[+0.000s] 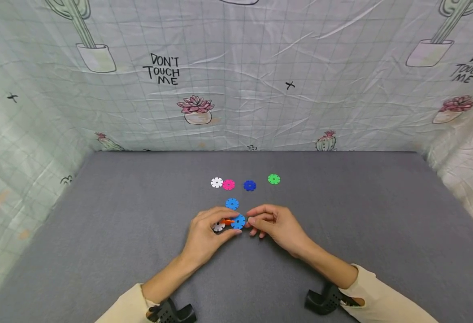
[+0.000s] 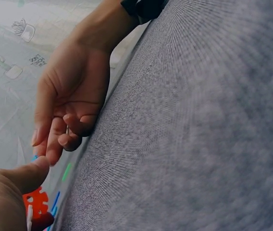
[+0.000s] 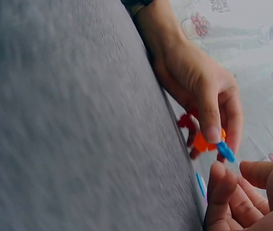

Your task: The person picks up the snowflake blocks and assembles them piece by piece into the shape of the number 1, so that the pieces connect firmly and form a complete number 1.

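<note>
My left hand [image 1: 210,231] pinches a light blue notched disc [image 1: 238,221] between thumb and fingers. An orange notched disc [image 3: 204,143] is slotted against the blue one and stands at an angle to it. A white notched disc [image 1: 219,227] shows inside the curve of the left hand, and a red piece [image 3: 188,120] appears by its fingers in the right wrist view. Just right of the blue disc, my right hand [image 1: 278,226] has its thumb and loosely bent fingers apart, with nothing visible between them. Its fingertips are close to the disc's edge.
On the grey table [image 1: 139,202], another light blue disc [image 1: 232,203] lies just beyond the hands. Farther back lie a white disc [image 1: 217,182], a pink disc [image 1: 229,185], a dark blue disc [image 1: 250,185] and a green disc [image 1: 274,179]. A printed cloth [image 1: 244,103] hangs behind.
</note>
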Action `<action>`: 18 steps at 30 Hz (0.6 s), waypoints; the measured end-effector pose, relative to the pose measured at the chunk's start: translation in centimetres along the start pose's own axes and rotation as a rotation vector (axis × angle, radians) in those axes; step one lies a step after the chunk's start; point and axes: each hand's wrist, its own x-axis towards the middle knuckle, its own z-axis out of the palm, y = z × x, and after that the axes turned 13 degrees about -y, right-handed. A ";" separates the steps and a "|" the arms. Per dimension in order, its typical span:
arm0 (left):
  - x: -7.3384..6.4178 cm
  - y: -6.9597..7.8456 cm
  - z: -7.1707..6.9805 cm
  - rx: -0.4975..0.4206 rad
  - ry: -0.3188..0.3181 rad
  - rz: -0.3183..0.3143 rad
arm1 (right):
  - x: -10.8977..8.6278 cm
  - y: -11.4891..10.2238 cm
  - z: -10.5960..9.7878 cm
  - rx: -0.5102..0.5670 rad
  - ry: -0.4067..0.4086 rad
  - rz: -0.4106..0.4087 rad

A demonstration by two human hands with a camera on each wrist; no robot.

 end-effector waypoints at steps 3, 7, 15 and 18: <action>0.0 0.0 0.0 0.000 0.026 -0.027 | 0.2 -0.3 -0.5 -0.022 0.047 0.011; 0.0 -0.1 -0.1 0.006 0.044 -0.036 | 1.0 -0.8 -1.2 -0.074 0.093 0.021; -0.1 0.0 -0.1 0.035 0.023 -0.026 | 3.8 -1.1 -1.7 -0.350 0.080 -0.089; -0.1 0.0 -0.1 0.035 0.007 -0.022 | 4.7 -0.8 -1.9 -0.418 0.064 -0.118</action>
